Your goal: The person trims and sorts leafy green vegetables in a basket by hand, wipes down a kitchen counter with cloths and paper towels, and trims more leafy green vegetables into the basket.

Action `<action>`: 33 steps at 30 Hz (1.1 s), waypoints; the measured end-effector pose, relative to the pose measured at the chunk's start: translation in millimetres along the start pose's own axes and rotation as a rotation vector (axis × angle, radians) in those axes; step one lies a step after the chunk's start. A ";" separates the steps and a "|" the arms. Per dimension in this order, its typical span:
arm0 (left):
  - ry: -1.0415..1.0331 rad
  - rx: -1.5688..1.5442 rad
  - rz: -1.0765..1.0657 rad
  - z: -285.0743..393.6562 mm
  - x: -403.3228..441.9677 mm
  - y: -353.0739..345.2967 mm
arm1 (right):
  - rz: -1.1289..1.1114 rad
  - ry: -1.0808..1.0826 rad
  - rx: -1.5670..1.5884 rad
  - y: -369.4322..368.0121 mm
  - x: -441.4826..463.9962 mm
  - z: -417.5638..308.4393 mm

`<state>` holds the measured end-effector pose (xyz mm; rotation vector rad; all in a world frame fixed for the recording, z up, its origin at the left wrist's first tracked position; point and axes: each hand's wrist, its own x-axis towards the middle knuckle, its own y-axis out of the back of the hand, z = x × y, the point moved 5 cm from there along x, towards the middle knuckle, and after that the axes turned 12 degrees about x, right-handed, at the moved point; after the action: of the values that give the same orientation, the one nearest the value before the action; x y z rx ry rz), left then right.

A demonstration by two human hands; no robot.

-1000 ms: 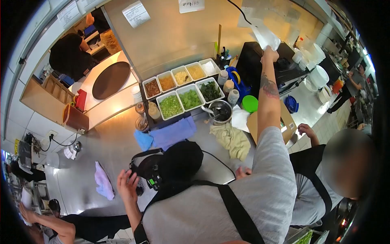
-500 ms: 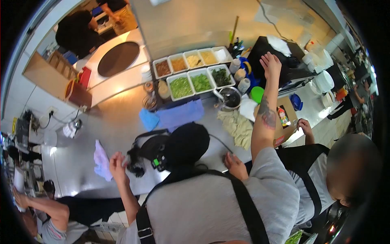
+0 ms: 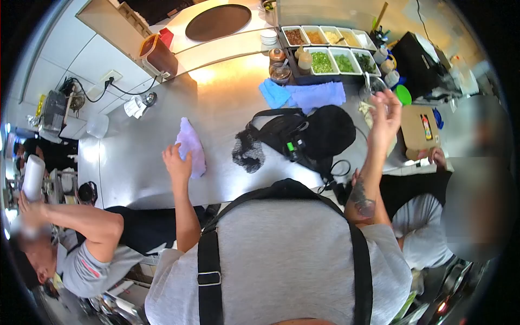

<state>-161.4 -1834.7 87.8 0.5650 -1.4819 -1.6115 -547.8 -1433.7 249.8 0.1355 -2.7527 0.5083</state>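
Vs 0.5 s ago, R hand point(image 3: 383, 116) is back from the black box point(image 3: 417, 67) at 2 o'clock, where the white sheet point(image 3: 427, 50) lies on top; L hand point(image 3: 179, 162) has moved off the black bag point(image 3: 281, 130) side to the lilac cloth point(image 3: 190, 147). View has swung too, more of the worktop point(image 3: 135, 162) at 9 o'clock showing.

L hand: approx half open, fingers bent & spread, pointing approx 12, over the cloth's near-left edge; no grip seen, can't tell if touching. Cloth lies flat-ish on worktop, 9–10 o'clock.

R hand: raised at 2 o'clock, loosely open, fingers part-curled, pointing approx 12, nothing seen in it; nearest = pot point(image 3: 374, 86) & beige cloth point(image 3: 366, 111), contact unclear. Forearm angled up from 4 o'clock.
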 end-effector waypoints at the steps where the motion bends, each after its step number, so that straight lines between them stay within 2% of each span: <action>1: -0.060 -0.015 -0.006 -7.2 2.8 -8.7 | -0.028 0.013 -0.008 -10.0 -27.1 8.6; 2: -0.117 -0.034 -0.010 -10.2 4.7 -16.5 | -0.059 -0.014 -0.063 -28.0 -58.9 9.3; 3: -0.171 -0.054 -0.013 -12.1 6.3 -25.5 | -0.055 -0.102 0.052 -43.4 -88.0 17.8; 6: -0.284 0.022 -0.166 -30.0 -0.5 -72.3 | -0.247 -0.189 0.092 -75.4 -169.2 50.9; 7: -0.282 0.003 -0.140 -35.8 -4.8 -82.7 | -0.276 -0.226 0.096 -82.1 -195.4 61.5; 10: -0.267 -0.039 -0.062 -38.9 -10.9 -91.7 | -0.453 -0.381 -0.131 -103.7 -262.6 65.7; 13: -0.255 -0.145 0.003 -36.9 -9.7 -84.1 | -0.751 -0.431 -0.293 -118.9 -296.1 74.3; 15: -0.281 -0.336 0.056 -42.8 -4.5 -89.3 | -0.935 -0.338 -0.386 -126.1 -311.7 89.8; 18: -0.274 -0.364 0.073 -39.5 -1.9 -82.2 | -1.149 -0.182 -0.456 -143.4 -322.6 95.6; 19: -0.291 -0.375 -0.020 -34.6 -3.8 -77.0 | -1.206 -0.125 -0.467 -151.4 -323.5 95.9; 21: -0.327 -0.395 -0.205 -26.4 -18.5 -65.0 | -1.154 -0.039 -0.463 -162.4 -323.1 107.8; 22: -0.356 -0.408 -0.191 -25.2 -27.0 -63.1 | -1.127 0.006 -0.463 -167.9 -322.2 114.8; 25: -0.432 -0.416 -0.104 -26.3 -53.4 -58.3 | -0.854 0.270 -0.902 -182.3 -310.3 129.1; 26: -0.449 -0.400 -0.038 -25.9 -60.5 -54.7 | -0.858 0.278 -1.056 -178.8 -309.5 145.0; 27: -0.464 -0.383 0.029 -25.1 -65.9 -51.9 | -0.881 0.199 -1.095 -172.2 -312.6 159.9; 29: -0.424 -0.383 0.026 -24.6 -69.9 -55.1 | -0.928 0.045 -1.168 -159.9 -314.9 183.2; 30: -0.403 -0.382 0.027 -25.7 -69.9 -56.4 | -0.930 -0.077 -1.084 -153.2 -315.3 191.5; 33: -0.381 -0.429 0.027 -25.2 -69.1 -54.6 | -1.158 -0.356 -0.939 -141.4 -319.4 179.5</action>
<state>-119.8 -1796.3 15.9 -0.0064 -1.3321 -2.0180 -282.0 -1620.3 28.9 1.4926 -2.3204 -1.1328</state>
